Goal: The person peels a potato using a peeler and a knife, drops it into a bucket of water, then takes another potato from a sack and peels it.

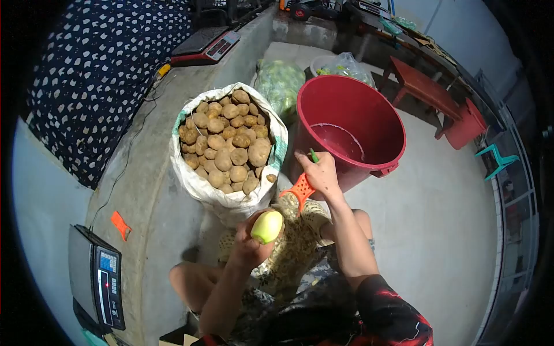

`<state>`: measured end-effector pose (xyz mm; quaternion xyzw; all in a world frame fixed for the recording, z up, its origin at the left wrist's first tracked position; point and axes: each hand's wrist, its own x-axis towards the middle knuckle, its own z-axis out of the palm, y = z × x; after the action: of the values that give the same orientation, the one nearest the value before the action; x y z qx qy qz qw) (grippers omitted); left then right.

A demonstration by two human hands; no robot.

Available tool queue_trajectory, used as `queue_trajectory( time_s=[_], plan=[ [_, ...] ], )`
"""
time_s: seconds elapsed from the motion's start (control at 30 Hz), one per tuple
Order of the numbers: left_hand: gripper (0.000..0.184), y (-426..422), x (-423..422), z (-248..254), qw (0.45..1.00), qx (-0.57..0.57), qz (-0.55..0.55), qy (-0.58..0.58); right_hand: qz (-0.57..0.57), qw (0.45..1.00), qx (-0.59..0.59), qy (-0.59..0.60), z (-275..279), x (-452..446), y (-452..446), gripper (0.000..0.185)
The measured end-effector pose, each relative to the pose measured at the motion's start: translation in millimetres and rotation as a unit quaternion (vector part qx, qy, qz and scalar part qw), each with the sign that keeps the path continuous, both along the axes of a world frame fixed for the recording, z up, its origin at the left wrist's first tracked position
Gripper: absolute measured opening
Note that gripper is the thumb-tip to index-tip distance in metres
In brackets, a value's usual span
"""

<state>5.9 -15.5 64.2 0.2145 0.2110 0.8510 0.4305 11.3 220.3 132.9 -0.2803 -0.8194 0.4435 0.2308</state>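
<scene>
My left hand [249, 249] is wrapped around a peeled potato [266, 226], pale yellow with a greenish tint, held above my lap. My right hand [323, 176] is closed on an orange peeler [301, 189], whose wide head with holes points down toward the potato but stays apart from it. A small green tip [313, 154] sticks out by the fingers of that hand; I cannot tell what it belongs to. Just ahead, a white sack [199, 193] stands open, full of unpeeled potatoes [228, 138]. Peelings [288, 248] are heaped below, between my legs.
A tall red tub [346, 95] with some liquid stands ahead right. Behind the sack sits a bag of green produce [280, 86]. Along the left ledge are a digital scale [109, 282], an orange tool [120, 225] and a red scale [208, 49]. A red bench [418, 86] stands far right.
</scene>
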Motion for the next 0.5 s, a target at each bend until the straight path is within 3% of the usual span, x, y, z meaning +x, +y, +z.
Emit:
queue_trajectory(
  time_s=[0.1, 0.23, 0.3, 0.37, 0.4, 0.5],
  plan=[
    [0.064, 4.2, 8.7, 18.7, 0.994, -0.045, 0.069, -0.074, 0.029, 0.998, -0.032, 0.046, 4.9, 7.1, -5.8, 0.041],
    [0.077, 2.6, 3.3, 7.7, 0.997, -0.059, 0.051, -0.021, 0.036, 0.995, 0.038, 0.086, 14.9, 10.4, -17.2, 0.046],
    [0.076, 2.5, 4.2, 8.8, 0.993, -0.094, 0.077, 0.007, 0.051, 0.99, 0.08, 0.101, 23.4, 17.2, -24.7, 0.041],
    [0.075, 1.2, 6.5, 17.8, 0.991, -0.109, 0.079, 0.018, 0.048, 0.974, 0.218, 0.027, 41.3, 26.4, -37.3, 0.024],
    [0.074, 0.8, 7.1, 20.6, 0.989, -0.123, 0.079, 0.03, 0.04, 0.973, 0.228, 0.003, 51.4, 29.1, -45.2, 0.022],
    [0.075, 2.0, 6.3, 12.2, 0.994, -0.086, 0.062, 0.041, 0.034, 0.977, 0.208, 0.026, 13.7, 12.9, -23.1, 0.027]
  ],
)
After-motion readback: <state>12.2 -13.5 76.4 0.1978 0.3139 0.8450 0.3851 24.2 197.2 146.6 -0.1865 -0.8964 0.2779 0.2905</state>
